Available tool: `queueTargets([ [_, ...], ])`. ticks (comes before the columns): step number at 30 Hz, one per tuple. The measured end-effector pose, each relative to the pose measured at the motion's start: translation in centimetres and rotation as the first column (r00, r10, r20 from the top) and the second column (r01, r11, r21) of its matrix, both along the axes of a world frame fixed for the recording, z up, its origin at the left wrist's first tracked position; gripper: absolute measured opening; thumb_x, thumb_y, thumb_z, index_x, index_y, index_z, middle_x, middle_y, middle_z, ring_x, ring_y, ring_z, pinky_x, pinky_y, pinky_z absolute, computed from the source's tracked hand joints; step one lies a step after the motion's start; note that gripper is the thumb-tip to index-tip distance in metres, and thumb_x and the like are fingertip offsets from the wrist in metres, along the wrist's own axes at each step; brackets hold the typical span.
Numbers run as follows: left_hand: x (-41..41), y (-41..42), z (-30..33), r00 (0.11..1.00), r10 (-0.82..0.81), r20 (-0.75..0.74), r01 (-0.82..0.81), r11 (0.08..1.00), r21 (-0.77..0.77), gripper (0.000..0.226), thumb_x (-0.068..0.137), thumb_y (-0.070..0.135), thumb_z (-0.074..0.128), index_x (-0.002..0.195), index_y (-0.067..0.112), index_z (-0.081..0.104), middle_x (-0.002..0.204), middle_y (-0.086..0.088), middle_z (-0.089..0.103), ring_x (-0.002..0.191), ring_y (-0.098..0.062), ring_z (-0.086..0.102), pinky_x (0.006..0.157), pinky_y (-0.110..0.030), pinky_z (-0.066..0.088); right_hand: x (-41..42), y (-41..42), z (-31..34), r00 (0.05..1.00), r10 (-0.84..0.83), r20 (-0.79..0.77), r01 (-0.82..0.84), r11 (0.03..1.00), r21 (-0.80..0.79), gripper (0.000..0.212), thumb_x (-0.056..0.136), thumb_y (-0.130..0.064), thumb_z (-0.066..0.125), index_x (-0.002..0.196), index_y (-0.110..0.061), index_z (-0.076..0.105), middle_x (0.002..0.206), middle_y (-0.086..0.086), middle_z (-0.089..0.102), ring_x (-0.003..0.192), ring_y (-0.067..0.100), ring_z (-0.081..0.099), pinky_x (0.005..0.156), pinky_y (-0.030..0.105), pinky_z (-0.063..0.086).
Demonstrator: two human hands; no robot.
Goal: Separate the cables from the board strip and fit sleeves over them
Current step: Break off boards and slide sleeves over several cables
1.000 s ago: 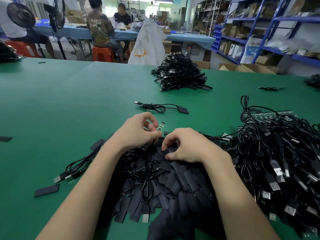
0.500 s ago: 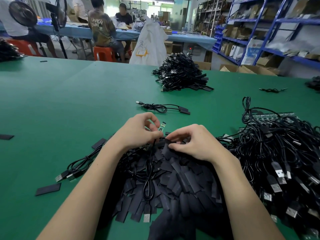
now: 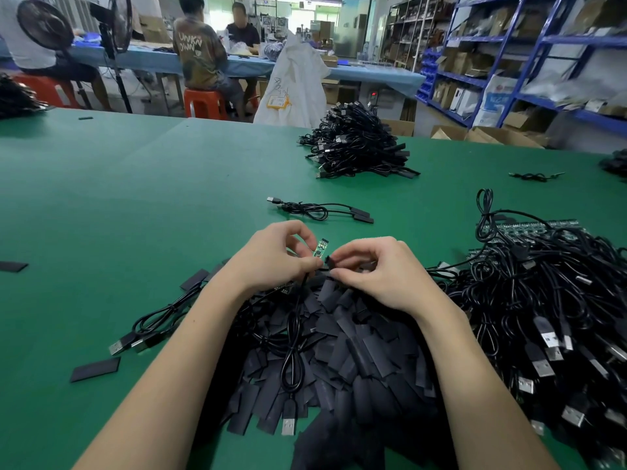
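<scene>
— Starting left of the sleeve pile (image 3: 339, 351), what do you see?

— Your left hand (image 3: 274, 259) hovers at the pile's far edge, thumb and fingers pinching a cable (image 3: 292, 334) whose small green board (image 3: 320, 247) sticks up beyond your fingertips; the cable trails back over the pile.

— And right of that?

— Your right hand (image 3: 383, 273) pinches one black sleeve (image 3: 328, 261) just beside the board. Right of the pile lies the cable heap (image 3: 543, 300) on the board strip (image 3: 529, 228).

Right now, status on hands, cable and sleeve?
Left hand pinches cable with small board end bare. Right hand pinches a black sleeve beside it, not yet on. Nothing between them.
</scene>
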State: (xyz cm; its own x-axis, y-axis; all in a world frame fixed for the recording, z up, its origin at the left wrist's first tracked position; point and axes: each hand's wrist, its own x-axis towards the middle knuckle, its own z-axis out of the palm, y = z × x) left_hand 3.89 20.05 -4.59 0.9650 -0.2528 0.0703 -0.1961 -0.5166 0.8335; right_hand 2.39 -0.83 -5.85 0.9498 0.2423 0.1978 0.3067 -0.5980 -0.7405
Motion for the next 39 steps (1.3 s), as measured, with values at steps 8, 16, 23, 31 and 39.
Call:
queueTargets([
  [8, -0.3, -1.0, -0.1, 0.998, -0.061, -0.030, 0.058, 0.995, -0.087, 0.019, 0.085, 0.016, 0.080, 0.090, 0.020, 0.062, 0.069, 0.010, 0.064, 0.058, -0.011, 0.058, 0.064, -0.028, 0.047, -0.1, 0.4, 0.3, 0.997, -0.062, -0.054, 0.076, 0.939, 0.335, 0.015, 0.089, -0.009, 0.073, 0.096, -0.022, 0.071, 0.091, -0.006, 0.078, 0.073, 0.019, 0.077, 0.073, 0.032, 0.062],
  [16, -0.6, -1.3, 0.0, 0.998, -0.058, -0.038, 0.052, 0.989, -0.136, 0.028, 0.084, 0.016, 0.081, 0.088, 0.016, 0.053, 0.074, -0.005, 0.068, 0.062, -0.018, 0.057, 0.057, -0.028, 0.044, -0.3, 0.5, 0.4, 0.981, 0.034, -0.189, 0.075, 0.838, 0.541, 0.015, 0.084, -0.002, 0.079, 0.095, -0.013, 0.076, 0.088, 0.006, 0.078, 0.075, 0.026, 0.077, 0.070, 0.026, 0.061],
  [23, -0.6, -1.7, -0.3, 0.997, -0.041, 0.068, 0.040, 0.999, 0.007, 0.031, 0.083, 0.022, 0.081, 0.074, 0.021, 0.051, 0.061, 0.012, 0.054, 0.055, -0.008, 0.050, 0.063, -0.023, 0.040, -0.3, -0.1, 0.6, 0.970, -0.063, -0.236, 0.187, 0.812, 0.552, 0.013, 0.077, -0.011, 0.086, 0.087, -0.016, 0.079, 0.083, 0.004, 0.079, 0.073, 0.009, 0.074, 0.060, 0.017, 0.055],
  [31, -0.6, -1.8, -0.4, 0.999, -0.036, 0.021, 0.036, 0.999, -0.024, 0.023, 0.085, 0.023, 0.080, 0.098, 0.025, 0.061, 0.076, 0.009, 0.077, 0.065, -0.003, 0.067, 0.064, -0.020, 0.044, -0.3, -0.2, 1.0, 0.957, -0.021, -0.290, 0.234, 0.648, 0.725, 0.024, 0.060, -0.018, 0.090, 0.082, -0.012, 0.082, 0.089, 0.015, 0.078, 0.083, 0.021, 0.077, 0.067, 0.018, 0.057],
  [39, -0.6, -1.7, -0.3, 0.993, -0.113, -0.027, 0.109, 0.988, -0.113, 0.019, 0.078, 0.022, 0.086, 0.091, 0.025, 0.073, 0.079, 0.004, 0.078, 0.063, -0.005, 0.064, 0.066, -0.023, 0.045, -0.4, 0.1, 1.3, 0.953, -0.063, -0.298, 0.274, 0.604, 0.749, 0.021, 0.066, -0.018, 0.090, 0.083, -0.011, 0.081, 0.087, 0.009, 0.079, 0.079, 0.014, 0.076, 0.062, 0.018, 0.056],
])
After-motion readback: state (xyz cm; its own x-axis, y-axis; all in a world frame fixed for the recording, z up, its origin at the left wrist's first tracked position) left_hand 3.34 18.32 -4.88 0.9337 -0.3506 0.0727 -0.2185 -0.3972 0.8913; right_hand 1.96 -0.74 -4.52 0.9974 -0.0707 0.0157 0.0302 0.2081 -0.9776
